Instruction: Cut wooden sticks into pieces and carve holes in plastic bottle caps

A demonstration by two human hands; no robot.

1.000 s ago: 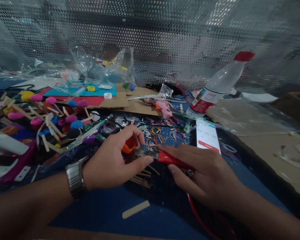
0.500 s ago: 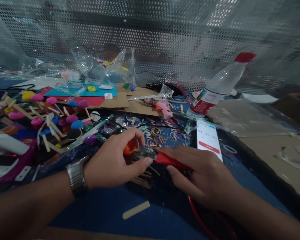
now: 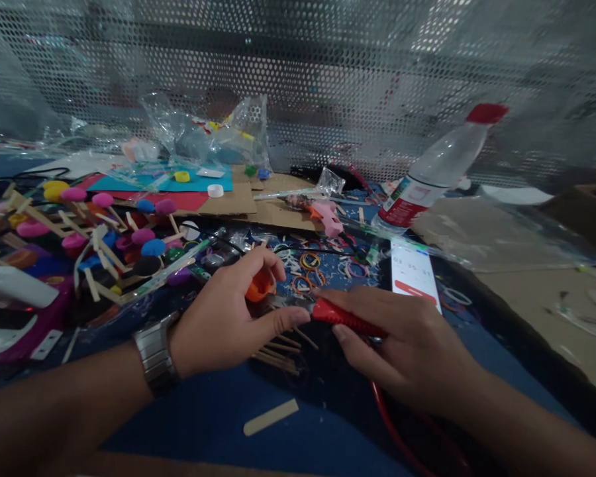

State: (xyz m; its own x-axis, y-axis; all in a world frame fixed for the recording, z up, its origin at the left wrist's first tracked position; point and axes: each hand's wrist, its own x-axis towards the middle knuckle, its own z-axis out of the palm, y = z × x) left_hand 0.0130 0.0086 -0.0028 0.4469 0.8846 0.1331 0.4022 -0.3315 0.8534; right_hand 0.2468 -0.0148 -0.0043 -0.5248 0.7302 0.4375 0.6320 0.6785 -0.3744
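Observation:
My left hand [image 3: 223, 311], with a metal watch at its wrist, curls around an orange bottle cap [image 3: 259, 287], thumb stretched out to the right. In my right hand [image 3: 402, 331] is a utility knife [image 3: 338, 318] with a red ribbed handle. Its grey blade [image 3: 293, 303] points left at the cap; whether the tip touches the cap I cannot tell. Beneath the hands lie several thin wooden sticks [image 3: 278, 354]. Closer to me rests a short popsicle stick piece [image 3: 271, 417] with one rounded end.
At the left stand many bottle caps on sticks [image 3: 129, 232] and a purple-and-white device [image 3: 24, 318]. Rubber bands [image 3: 308, 278] and scraps lie ahead. A lit phone [image 3: 411, 271], a tilted-looking water bottle [image 3: 422, 179] and cardboard [image 3: 273, 209] surround the work spot.
My left thumb has stretched a little further right, and the orange cap shows more. The knife has shifted slightly right. The phone's timer reads one second more.

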